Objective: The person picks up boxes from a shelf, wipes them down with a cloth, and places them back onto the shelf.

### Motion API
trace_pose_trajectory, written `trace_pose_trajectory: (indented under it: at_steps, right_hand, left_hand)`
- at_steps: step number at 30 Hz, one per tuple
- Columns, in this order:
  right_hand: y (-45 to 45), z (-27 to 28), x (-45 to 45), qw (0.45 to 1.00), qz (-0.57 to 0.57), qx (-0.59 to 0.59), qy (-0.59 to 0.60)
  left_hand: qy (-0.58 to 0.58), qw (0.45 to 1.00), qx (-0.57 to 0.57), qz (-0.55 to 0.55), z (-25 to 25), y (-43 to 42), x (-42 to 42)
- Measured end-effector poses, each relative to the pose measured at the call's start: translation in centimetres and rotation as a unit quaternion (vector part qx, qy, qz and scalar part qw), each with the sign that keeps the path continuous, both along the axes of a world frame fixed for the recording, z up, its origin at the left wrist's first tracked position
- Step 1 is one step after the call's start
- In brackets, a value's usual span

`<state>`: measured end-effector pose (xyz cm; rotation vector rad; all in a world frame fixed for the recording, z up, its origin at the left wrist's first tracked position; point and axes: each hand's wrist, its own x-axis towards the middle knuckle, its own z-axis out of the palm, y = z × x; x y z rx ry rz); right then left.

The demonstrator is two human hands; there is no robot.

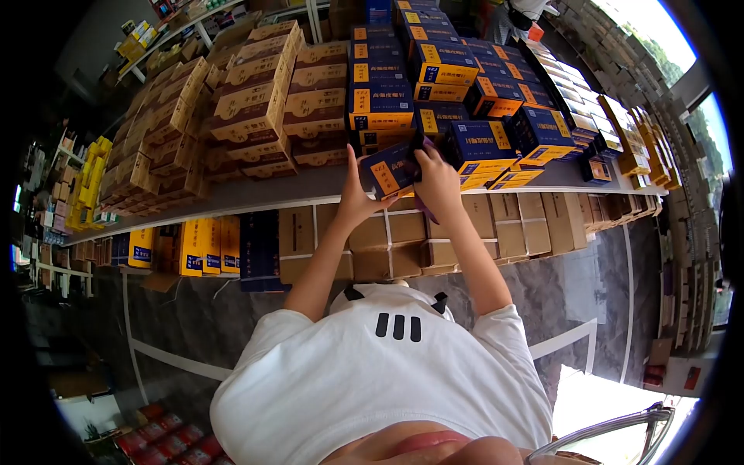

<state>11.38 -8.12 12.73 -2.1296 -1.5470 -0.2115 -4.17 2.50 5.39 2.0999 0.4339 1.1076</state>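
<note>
A blue and orange screw box [387, 173] is tilted at the front edge of the display shelf. My left hand [357, 192] grips it from the left and below, fingers along its side. My right hand [439, 183] is closed round a dark purple cloth [427, 208], which hangs below the fist and touches the box's right end. Just behind stand stacked blue and orange screw boxes [381, 101], with another such box [478, 144] right of my right hand.
Brown cartons [246, 107] are piled on the left of the shelf [256, 199]. Strapped cardboard boxes [463, 232] and yellow boxes [203, 245] sit beneath it. White-topped boxes [570, 89] line the right side. Another person [513, 22] stands at the far back.
</note>
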Motion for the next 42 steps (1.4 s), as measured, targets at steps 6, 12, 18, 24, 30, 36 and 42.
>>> trace_pose_trajectory:
  at_steps: [6, 12, 18, 24, 30, 36, 42]
  right_hand:
    - [-6.9, -7.3, -3.4, 0.972, 0.065, 0.202, 0.101]
    - [-4.9, -8.5, -5.2, 0.916, -0.105, 0.282, 0.265]
    - [-3.0, -12.2, -10.1, 0.925, -0.015, 0.205, 0.318]
    - [-6.0, -11.8, -8.8, 0.940, 0.030, 0.191, 0.282]
    - [-4.0, -8.7, -7.7, 0.938, -0.023, 0.231, 0.257]
    - [-4.7, -11.3, -7.8, 0.942, 0.096, 0.121, 0.299]
    - [-7.2, -11.1, -7.3, 0.891, 0.064, 0.203, 0.401]
  left_hand:
    - [-0.004, 0.999, -0.037, -0.009, -0.3, 0.0, 0.2]
    - [-0.014, 0.998, -0.024, -0.049, -1.8, 1.0, -0.2]
    - [-0.011, 0.997, -0.049, -0.052, -1.4, 0.8, 0.0]
    - [-0.005, 0.997, -0.048, -0.055, -1.4, 1.1, -0.2]
    - [0.002, 0.998, -0.048, -0.045, -1.7, 0.7, -0.1]
    - [-0.012, 0.997, -0.062, -0.042, -1.3, 0.0, 0.2]
    - [-0.029, 0.998, -0.055, -0.022, -1.8, -0.2, 0.5]
